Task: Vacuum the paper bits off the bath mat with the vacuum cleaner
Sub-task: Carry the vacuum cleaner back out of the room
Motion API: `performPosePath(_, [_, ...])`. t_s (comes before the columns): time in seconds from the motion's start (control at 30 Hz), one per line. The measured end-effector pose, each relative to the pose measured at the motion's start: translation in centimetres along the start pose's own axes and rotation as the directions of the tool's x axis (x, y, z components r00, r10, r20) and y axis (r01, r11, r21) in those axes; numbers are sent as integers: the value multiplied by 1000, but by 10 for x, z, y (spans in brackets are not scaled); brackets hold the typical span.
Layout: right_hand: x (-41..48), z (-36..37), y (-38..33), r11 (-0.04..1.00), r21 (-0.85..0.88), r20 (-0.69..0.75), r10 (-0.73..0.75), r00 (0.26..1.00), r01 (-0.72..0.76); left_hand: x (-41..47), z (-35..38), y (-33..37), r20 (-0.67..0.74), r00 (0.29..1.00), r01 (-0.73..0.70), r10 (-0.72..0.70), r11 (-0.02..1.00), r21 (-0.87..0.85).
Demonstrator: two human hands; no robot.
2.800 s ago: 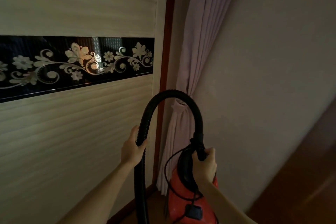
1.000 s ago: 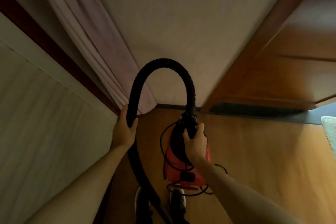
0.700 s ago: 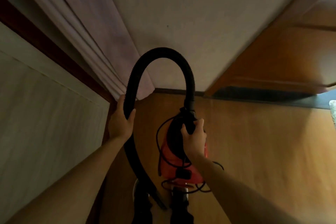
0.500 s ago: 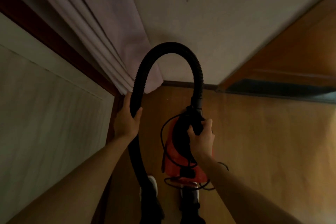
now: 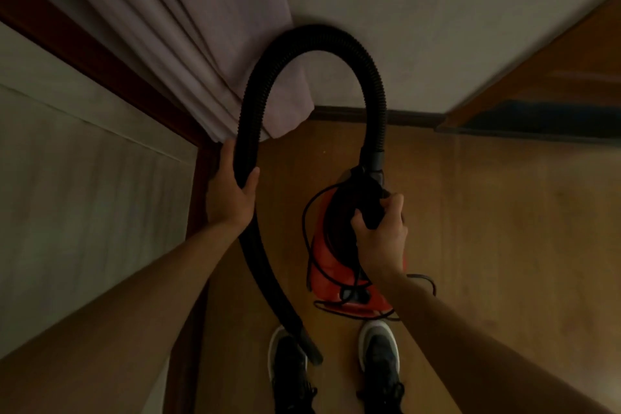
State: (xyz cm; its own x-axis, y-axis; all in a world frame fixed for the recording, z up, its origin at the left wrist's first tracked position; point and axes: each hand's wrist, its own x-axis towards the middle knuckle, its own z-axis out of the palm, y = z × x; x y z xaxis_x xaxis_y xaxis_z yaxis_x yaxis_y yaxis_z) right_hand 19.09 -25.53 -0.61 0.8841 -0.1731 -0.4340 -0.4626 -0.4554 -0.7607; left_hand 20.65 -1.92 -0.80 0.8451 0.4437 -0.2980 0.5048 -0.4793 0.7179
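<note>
A red vacuum cleaner [image 5: 327, 267] hangs above the wooden floor, carried by its black top handle, on which my right hand [image 5: 381, 233] is shut. Its black ribbed hose [image 5: 316, 39] arches up from the body and comes down on the left, where my left hand [image 5: 230, 193] grips it. The hose's nozzle end [image 5: 311, 348] dangles near my left shoe. A black power cord [image 5: 307, 222] loops around the body. No bath mat or paper bits are in view.
A pale curtain [image 5: 208, 44] hangs in the corner behind the hose. A light ribbed wardrobe door [image 5: 77, 185] stands close on the left. A wooden door [image 5: 551, 77] is at the right. My two dark shoes [image 5: 379, 356] stand on the wooden floor [image 5: 504, 245].
The view has tilted further down from the wall toward the floor and my feet. Both hands keep the same hold on hose and handle. The mat edge seen at right earlier has left view.
</note>
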Motion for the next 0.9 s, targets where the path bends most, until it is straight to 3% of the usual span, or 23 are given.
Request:
performPosePath(0.33, [32,30,29,1000,-1,-59,-21,998,21,29,25,-35,-10,998,-58,58,998,9])
performPosePath(0.5, [43,44,39,999,-13,-42,-30,999,30,44,32,-49,-97,994,-59,59,998,4])
performPosePath(0.9, [56,53,55,993,-96,-57,-80,995,74,48,67,-73,-173,983,60,-59,998,3])
